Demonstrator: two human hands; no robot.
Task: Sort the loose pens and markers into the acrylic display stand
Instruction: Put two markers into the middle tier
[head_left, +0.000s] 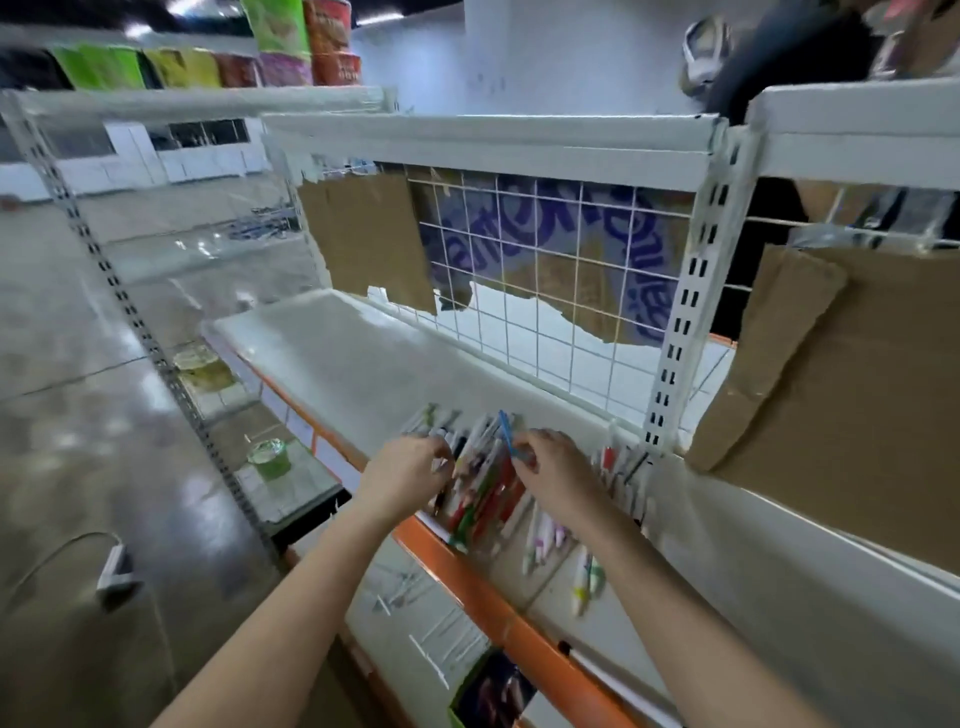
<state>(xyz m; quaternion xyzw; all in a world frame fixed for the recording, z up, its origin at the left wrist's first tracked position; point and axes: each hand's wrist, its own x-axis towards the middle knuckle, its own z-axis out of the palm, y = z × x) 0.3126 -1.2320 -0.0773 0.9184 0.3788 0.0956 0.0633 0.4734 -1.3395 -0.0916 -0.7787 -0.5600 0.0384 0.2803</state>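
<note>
A heap of loose pens and markers (480, 488) lies on the white shelf (363, 374) near its orange front edge. My left hand (405, 470) rests on the left side of the heap with fingers curled among the pens; what it holds is blurred. My right hand (553, 470) pinches a blue pen (506, 434), tip raised above the heap. A clear acrylic stand (621, 475) with several pens upright in it sits right of my right hand, by the shelf upright. More pens (545, 538) and a green-yellow marker (587, 584) lie under my right forearm.
A white wire grid (550, 291) backed with torn cardboard closes the shelf's rear. A large cardboard sheet (841, 395) leans at the right. Lower shelves at the left carry green cups (270, 457). A white adapter with cable (114, 571) lies on the floor.
</note>
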